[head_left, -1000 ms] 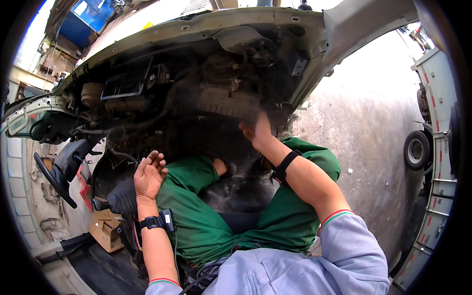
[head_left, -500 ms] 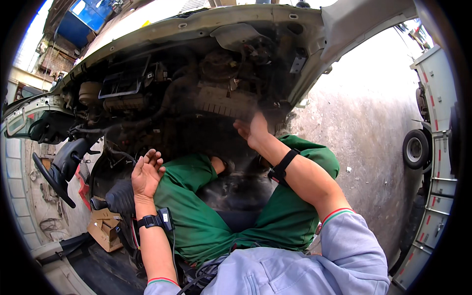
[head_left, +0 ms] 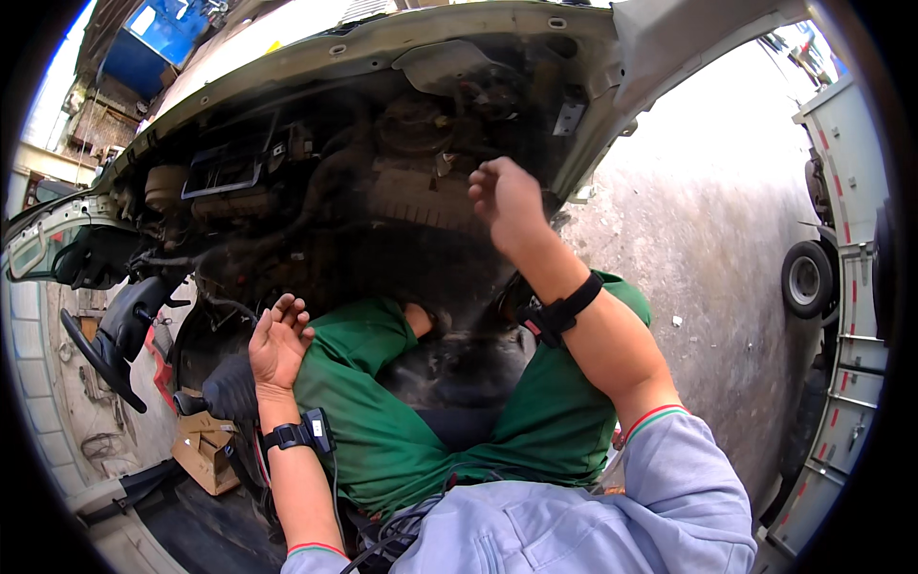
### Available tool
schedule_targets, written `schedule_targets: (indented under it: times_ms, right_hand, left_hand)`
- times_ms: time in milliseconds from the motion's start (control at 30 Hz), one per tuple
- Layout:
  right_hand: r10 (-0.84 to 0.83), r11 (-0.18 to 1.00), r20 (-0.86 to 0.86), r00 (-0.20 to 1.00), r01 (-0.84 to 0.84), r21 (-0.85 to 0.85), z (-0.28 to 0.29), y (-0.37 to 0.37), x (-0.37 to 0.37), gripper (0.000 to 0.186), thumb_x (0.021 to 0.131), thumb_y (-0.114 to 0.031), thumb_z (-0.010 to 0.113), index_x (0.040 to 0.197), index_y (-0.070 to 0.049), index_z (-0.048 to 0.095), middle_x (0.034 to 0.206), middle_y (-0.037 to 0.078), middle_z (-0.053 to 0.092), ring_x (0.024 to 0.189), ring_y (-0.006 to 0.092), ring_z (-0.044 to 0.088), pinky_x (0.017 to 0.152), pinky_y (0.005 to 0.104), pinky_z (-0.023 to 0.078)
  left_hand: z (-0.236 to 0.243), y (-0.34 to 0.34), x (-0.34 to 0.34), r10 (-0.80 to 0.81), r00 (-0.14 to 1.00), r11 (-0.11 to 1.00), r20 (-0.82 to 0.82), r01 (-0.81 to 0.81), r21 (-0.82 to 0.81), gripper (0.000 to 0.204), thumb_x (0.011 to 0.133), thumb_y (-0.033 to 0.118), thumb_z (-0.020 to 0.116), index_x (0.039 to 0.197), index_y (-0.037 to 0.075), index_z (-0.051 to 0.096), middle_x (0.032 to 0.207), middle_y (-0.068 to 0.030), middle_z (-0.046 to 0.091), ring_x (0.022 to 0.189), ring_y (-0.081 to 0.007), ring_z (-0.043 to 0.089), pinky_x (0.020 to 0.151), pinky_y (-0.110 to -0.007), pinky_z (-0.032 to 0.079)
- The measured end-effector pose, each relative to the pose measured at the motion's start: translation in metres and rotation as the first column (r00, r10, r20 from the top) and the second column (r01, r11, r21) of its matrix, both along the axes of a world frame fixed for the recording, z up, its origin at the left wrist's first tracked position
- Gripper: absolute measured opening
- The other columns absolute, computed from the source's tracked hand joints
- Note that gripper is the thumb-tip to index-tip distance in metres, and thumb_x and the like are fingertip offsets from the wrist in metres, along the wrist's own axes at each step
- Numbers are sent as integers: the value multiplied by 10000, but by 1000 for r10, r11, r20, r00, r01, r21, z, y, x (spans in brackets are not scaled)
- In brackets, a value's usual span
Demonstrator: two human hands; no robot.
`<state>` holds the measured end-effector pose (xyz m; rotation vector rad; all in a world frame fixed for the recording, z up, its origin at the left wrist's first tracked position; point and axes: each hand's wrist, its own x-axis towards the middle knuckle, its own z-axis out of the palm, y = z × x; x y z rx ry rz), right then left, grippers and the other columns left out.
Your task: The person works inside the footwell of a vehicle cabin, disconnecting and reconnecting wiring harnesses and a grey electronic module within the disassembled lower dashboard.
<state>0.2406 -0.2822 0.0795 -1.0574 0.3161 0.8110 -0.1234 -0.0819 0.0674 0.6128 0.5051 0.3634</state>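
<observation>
My right hand (head_left: pixel 512 206) is raised in front of the stripped dashboard opening, its fingers loosely curled with nothing seen in them. Beside its fingertips is the dark blower housing (head_left: pixel 416 129), with a ribbed, dusty box (head_left: pixel 421 196) below. A small light-coloured connector (head_left: pixel 445 163) hangs between the two. My left hand (head_left: pixel 279 349) lies palm up by my left thigh, fingers apart, holding nothing. Close to it stands the gear lever boot (head_left: pixel 232 387). Green trousers (head_left: pixel 382 411) cover my legs as I sit in the vehicle. Each wrist has a black strap.
At the left, the steering wheel (head_left: pixel 100 359) hangs on its column. An opened cardboard box (head_left: pixel 204 457) sits on the floor beside the gear lever. The bare metal cross edge (head_left: pixel 402 38) and pillar frame the opening. Outside at the right is a truck with a wheel (head_left: pixel 808 279).
My right hand has risen from below the ribbed box toward the blower housing, and its fingers have curled. My left hand has hardly moved. The view has shifted slightly.
</observation>
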Motion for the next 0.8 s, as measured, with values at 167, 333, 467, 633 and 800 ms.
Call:
schedule_targets:
  times_ms: [167,333,467,633,800]
  right_hand:
    - [-23,973,434,900,120,-198,9,-15,51,156,886,-194,571,920,-57,639,868,42,657,763,136,596,669,289,458]
    - [367,890,380,849,-203,-408,-22,-8,68,233,871,-170,559,957,26,650,846,58,642,784,165,596,706,329,437]
    - [343,924,324,882,-256,-283,-7,-2,50,278,898,-155,512,1035,34,662,912,92,685,811,158,617,713,300,463]
    - [527,848,509,680,-382,-367,-3,7,22,270,956,-213,544,978,22,674,797,63,672,725,138,604,677,299,479]
    - [472,881,486,735,-393,-262,-17,24,-2,233,990,-189,531,1042,22,615,797,86,659,731,156,614,699,311,503]
  left_hand:
    - [7,-9,16,-14,999,998,-30,15,59,393,1017,274,494,1309,12,526,1232,-115,594,1068,-219,565,868,-362,487]
    - [24,-24,82,-90,984,984,-156,112,138,357,1001,220,506,1284,8,560,1184,-108,631,1040,-208,598,837,-329,488]
    - [45,-48,184,-234,877,811,-419,414,413,374,990,256,536,1272,14,587,1176,-83,638,1035,-158,607,834,-282,470]
    - [19,-49,276,-57,903,640,-425,360,679,442,977,304,583,1290,-8,571,1204,-102,629,1083,-181,592,909,-298,448]
    - [6,-52,329,41,940,440,-338,287,851,550,904,356,659,1292,-21,559,1226,-230,635,1165,-343,598,988,-385,451]
